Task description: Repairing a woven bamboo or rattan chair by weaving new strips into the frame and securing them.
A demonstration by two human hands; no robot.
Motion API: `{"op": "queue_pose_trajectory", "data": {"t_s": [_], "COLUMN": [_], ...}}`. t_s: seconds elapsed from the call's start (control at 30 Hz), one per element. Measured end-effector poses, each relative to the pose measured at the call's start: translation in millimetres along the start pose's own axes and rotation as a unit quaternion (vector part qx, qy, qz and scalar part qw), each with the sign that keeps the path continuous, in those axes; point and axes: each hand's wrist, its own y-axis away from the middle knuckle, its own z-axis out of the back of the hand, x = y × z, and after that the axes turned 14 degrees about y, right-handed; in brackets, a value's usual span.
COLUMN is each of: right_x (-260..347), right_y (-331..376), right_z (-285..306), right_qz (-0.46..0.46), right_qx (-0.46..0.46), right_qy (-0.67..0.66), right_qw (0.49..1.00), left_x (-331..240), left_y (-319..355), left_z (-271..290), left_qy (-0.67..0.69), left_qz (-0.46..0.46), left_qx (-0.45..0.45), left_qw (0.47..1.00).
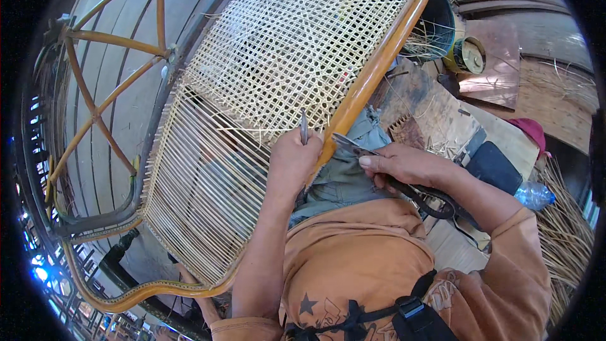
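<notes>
Am counting one left hand, one right hand, one pair of shears, one pointed tool and one bottle.

Left hand, one: fingers curled in a grip, left forearm bare, rising steeply. Right hand, one: thumb extended leftward, right forearm bare, slanting up and inward.

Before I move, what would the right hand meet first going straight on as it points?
Probably the glossy brown rail: the scissors-like tool in the right hand points at it, but depth is unclear, and the tips may be touching it.
</notes>
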Motion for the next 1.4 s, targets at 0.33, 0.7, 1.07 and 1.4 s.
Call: {"op": "queue_pose_trajectory", "data": {"t_s": [0.33, 0.7, 1.07, 1.4], "right_x": [-0.4, 13.0, -9.3, -109.6], "right_y": [-18.0, -18.8, 9.8, 37.8], "right_z": [5.2, 8.7, 0.1, -76.2], "right_qz": [0.009, 0.024, 0.007, -0.105], "right_qx": [0.023, 0.008, -0.066, -0.397], "right_qy": [0.07, 0.158, 0.161, 0.375], "right_qw": [0.997, 0.987, 0.985, 0.831], "left_x": [-5.8, -3.0, -0.7, -15.9], "left_y": [2.3, -3.8, 6.6, 19.8], "left_z": [-9.0, -2.4, 2.8, 23.7], "left_qy": [-0.143, -0.129, -0.107, -0.22], "left_qz": [-0.022, 0.023, -0.005, -0.201], "left_qx": [-0.024, 0.01, 0.007, -0.142], "left_qw": [0.989, 0.991, 0.994, 0.944]}}
